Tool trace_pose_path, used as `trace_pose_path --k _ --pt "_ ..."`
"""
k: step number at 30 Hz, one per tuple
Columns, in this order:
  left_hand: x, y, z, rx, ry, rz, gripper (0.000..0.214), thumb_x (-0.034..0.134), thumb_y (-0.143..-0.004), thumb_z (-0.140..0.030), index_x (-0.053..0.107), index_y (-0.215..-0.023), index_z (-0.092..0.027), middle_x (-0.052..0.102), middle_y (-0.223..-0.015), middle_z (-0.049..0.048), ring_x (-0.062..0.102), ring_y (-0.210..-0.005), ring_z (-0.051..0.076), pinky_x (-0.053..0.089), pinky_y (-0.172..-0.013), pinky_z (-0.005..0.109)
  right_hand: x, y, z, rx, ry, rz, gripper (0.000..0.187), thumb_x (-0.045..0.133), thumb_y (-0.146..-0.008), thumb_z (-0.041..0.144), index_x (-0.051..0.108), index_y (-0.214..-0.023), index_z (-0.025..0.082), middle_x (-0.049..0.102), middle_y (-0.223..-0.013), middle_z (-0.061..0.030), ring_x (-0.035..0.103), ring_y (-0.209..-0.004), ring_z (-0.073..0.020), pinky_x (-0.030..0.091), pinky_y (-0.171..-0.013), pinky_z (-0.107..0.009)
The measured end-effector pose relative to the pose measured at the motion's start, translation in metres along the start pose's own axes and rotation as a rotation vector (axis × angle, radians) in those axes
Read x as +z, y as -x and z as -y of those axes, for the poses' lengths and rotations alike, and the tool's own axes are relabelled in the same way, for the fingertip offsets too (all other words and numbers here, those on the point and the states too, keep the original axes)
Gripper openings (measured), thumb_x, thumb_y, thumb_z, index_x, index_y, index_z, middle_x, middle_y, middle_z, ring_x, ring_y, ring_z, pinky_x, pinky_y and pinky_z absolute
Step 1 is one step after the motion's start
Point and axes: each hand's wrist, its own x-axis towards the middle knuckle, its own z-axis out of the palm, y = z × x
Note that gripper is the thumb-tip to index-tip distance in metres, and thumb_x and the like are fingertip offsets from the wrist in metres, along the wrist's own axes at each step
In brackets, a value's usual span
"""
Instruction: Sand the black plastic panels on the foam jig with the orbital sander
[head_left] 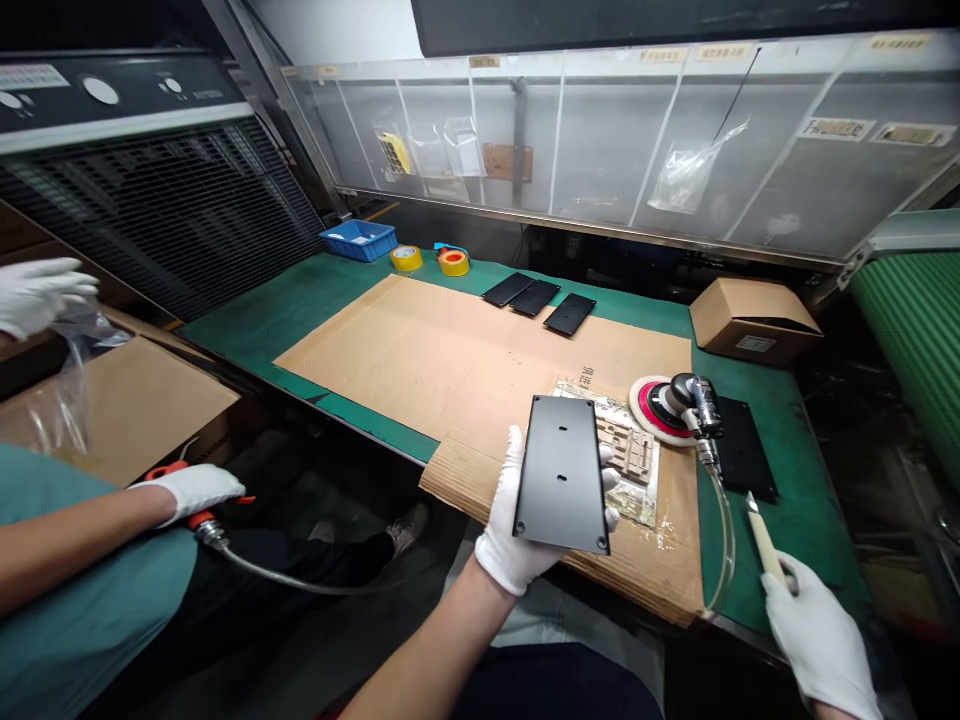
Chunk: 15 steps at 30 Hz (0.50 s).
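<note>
My left hand (525,530) in a white glove holds a black metal plate (561,475) flat on its palm, above a corrugated cardboard sheet (480,370). The plate has two slots and small corner holes. My right hand (821,640), also gloved, grips a wooden-handled craft knife (766,540) near the green mat's front edge. Beyond the plate sits an orbital sander (684,408) with a red and white pad, trailing a clear hose. Another black plate (742,448) lies beside the sander, and several more lie at the cardboard's far edge.
To the left, a co-worker's gloved hand (195,490) holds an orange-handled tool with a hose, and another gloved hand (41,295) holds a plastic bag (75,385). A blue tray (358,240), tape rolls (439,260) and a cardboard box (754,322) edge the bench.
</note>
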Motion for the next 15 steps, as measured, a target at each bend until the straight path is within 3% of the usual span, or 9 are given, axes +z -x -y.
trace_pose_path --k 4,8,12,15 --pt "-0.001 0.0 -0.002 0.005 -0.074 -0.005 0.082 0.031 -0.089 -0.086 0.067 -0.126 -0.022 0.068 -0.128 0.0194 0.066 -0.115 0.038 0.054 -0.093 0.06 0.001 0.002 -0.014 0.029 -0.152 -0.004 0.058 0.046 -0.082 0.047 0.065 -0.129 0.018 0.075 -0.104 -0.013 0.07 -0.081 -0.0325 0.053 -0.072 -0.041" --pt "0.002 0.002 0.0 -0.01 -0.033 -0.02 0.084 0.03 -0.089 -0.087 0.065 -0.129 -0.022 0.065 -0.135 0.0181 0.065 -0.117 0.038 0.056 -0.092 0.056 -0.001 0.007 -0.019 0.01 -0.253 -0.041 0.057 0.05 -0.08 0.047 0.066 -0.128 0.019 0.076 -0.099 -0.0121 0.071 -0.082 -0.0324 0.054 -0.073 -0.041" --pt "-0.001 0.001 -0.001 -0.022 0.118 -0.021 0.079 0.034 -0.092 -0.082 0.064 -0.134 -0.021 0.06 -0.144 0.0171 0.064 -0.123 0.037 0.058 -0.091 0.051 -0.016 0.02 0.001 0.069 -0.236 -0.069 0.062 0.051 -0.085 0.058 0.066 -0.128 0.016 0.074 -0.105 -0.0149 0.069 -0.092 -0.0347 0.053 -0.076 -0.041" --pt "-0.024 -0.007 -0.021 0.012 0.197 -0.06 0.071 0.043 -0.095 -0.072 0.061 -0.137 -0.017 0.065 -0.138 0.0192 0.066 -0.12 0.037 0.059 -0.093 0.053 -0.027 0.03 0.021 0.098 -0.338 -0.031 0.066 0.052 -0.083 0.073 0.071 -0.116 0.019 0.073 -0.093 -0.0094 0.068 -0.087 -0.0307 0.052 -0.072 -0.037"
